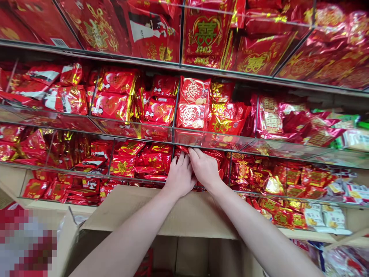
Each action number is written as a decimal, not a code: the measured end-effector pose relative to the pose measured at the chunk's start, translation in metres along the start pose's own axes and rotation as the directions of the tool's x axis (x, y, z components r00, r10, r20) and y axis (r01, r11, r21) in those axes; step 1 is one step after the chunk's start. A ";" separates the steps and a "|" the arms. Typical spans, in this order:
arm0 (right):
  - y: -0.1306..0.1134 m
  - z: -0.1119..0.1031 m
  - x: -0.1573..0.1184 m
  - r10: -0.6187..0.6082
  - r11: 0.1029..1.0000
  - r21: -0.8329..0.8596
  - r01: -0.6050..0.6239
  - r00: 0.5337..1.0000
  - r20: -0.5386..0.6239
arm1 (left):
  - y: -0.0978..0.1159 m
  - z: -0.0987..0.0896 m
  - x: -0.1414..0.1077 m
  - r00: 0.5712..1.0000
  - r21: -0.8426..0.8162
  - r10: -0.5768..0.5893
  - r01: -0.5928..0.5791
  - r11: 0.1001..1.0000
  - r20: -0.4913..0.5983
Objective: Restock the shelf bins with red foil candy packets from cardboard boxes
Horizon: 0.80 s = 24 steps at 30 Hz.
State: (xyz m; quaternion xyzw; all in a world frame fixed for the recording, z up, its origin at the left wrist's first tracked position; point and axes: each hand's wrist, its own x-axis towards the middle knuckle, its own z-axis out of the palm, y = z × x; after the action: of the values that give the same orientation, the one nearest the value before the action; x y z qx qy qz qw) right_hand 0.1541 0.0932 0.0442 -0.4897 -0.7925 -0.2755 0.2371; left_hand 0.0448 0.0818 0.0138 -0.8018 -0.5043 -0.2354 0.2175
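Both arms stretch forward over a cardboard box into a compartment of the third shelf row. My left hand (181, 175) has its fingers curled down on a red snack packet (182, 149), just behind the clear shelf front. Close beside it on the right, my right hand (204, 167) is bent over the same packet, its fingertips closed at the packet's edge. The hands cover most of the packet and the undersides of the fingers are hidden. More red packets (220, 159) lie in the compartment to the right of the hands.
Below the arms stands the open cardboard box (161, 215), one flap against the shelf. Clear dividers and front strips (201, 138) edge the bins. Red packets (193, 115) fill the row above; larger red bags (206, 34) line the top. White packets (323, 217) lie lower right.
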 end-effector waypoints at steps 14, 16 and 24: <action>0.010 0.008 0.002 0.009 1.000 -0.002 -0.009 0.999 0.048 | 0.001 -0.002 0.000 1.000 -0.042 -0.011 0.010 0.999 -0.026; 0.010 0.006 0.004 0.071 0.997 -0.045 -0.068 0.993 0.090 | 0.001 -0.002 0.000 0.999 -0.053 -0.014 0.012 0.999 -0.037; 0.002 -0.009 0.012 0.206 0.977 0.016 -0.213 0.961 0.185 | -0.005 0.003 -0.002 0.998 -0.099 -0.009 0.002 0.995 -0.070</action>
State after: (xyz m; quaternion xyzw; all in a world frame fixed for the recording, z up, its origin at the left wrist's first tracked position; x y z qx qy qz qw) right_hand 0.1519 0.0955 0.0586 -0.5896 -0.7594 -0.1886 0.2001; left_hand 0.0395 0.0842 0.0109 -0.8014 -0.4863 -0.2886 0.1947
